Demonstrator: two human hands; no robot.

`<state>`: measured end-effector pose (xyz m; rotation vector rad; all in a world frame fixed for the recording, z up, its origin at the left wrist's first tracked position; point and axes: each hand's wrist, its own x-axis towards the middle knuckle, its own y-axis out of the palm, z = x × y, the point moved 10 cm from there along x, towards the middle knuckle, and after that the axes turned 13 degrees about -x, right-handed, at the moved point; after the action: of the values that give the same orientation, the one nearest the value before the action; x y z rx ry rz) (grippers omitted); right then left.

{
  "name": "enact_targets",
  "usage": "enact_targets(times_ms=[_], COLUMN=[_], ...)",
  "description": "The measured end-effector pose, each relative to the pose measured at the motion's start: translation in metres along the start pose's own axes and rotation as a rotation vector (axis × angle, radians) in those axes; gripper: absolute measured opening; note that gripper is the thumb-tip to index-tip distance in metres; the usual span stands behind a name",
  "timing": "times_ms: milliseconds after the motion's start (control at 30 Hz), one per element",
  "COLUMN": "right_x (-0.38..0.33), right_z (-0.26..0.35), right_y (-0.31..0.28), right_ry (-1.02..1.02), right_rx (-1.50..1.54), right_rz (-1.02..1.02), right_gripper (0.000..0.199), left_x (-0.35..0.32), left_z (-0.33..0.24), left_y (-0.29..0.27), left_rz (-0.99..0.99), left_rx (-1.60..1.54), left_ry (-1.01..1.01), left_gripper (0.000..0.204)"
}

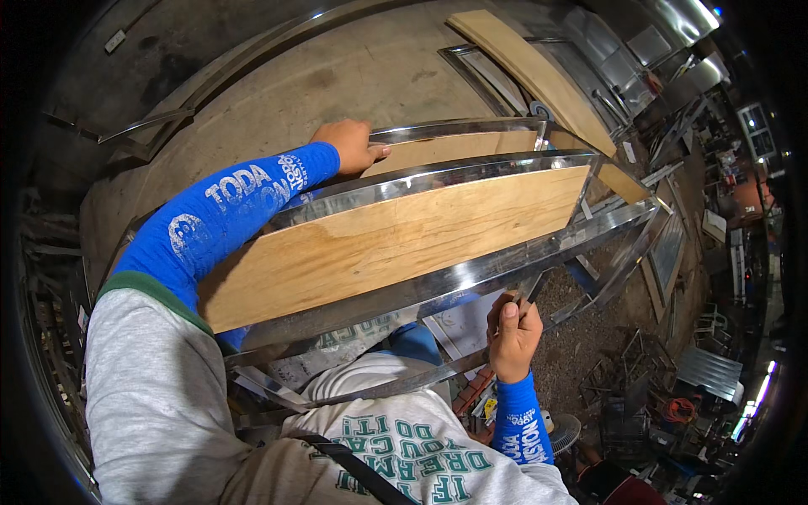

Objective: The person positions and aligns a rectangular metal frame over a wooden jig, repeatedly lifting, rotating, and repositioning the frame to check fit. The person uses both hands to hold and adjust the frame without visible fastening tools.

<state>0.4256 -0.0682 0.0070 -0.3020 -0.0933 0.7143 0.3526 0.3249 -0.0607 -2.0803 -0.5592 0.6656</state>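
Frame (pixel 471 276): polished metal, long rails, set directly before the person.
Panel (pixel 404 240): pale wood, visible grain, contained between the frame's middle and near rails.
Second panel (pixel 454 150): wood, in the frame's far bay, partly covered by the middle rail.
Left hand (pixel 347 145): on the frame's far rail, fingers bent over it; firmness of grip cannot be told.
Right hand (pixel 515 341): on the frame's near side, fingers curled closed about a thin dark strip (pixel 538 286), kind unclear.
Edges and room: concrete floor (pixel 278 105) extends beyond the frame's far rail; a long board (pixel 539 76) lies past its far right corner; an opening separates near rail and shirt (pixel 160 370).
Right of the frame, nearer the person: fan (pixel 562 429), corrugated sheet (pixel 709 374), orange coil (pixel 678 410).
Lettering: white on the blue sleeves (pixel 227 202), green on the grey shirt.
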Motion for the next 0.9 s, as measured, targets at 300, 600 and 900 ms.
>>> enact_targets(times_ms=[300, 600, 900], right_x=[-0.003, -0.002, 0.005], right_z=[-0.001, -0.009, 0.027], right_y=[0.002, 0.0, 0.004], right_ry=[0.012, 0.011, -0.135], right_rx=[-0.052, -0.065, -0.334], right_rz=[-0.011, -0.029, -0.083], right_gripper=[0.033, 0.028, 0.022], left_x=[0.0, -0.003, 0.012], left_z=[0.002, 0.002, 0.02], left_y=[-0.001, -0.006, 0.007], left_rz=[-0.026, -0.017, -0.028], left_rx=[0.004, -0.004, -0.003], left_ry=[-0.061, -0.065, 0.094], left_gripper=[0.054, 0.055, 0.065])
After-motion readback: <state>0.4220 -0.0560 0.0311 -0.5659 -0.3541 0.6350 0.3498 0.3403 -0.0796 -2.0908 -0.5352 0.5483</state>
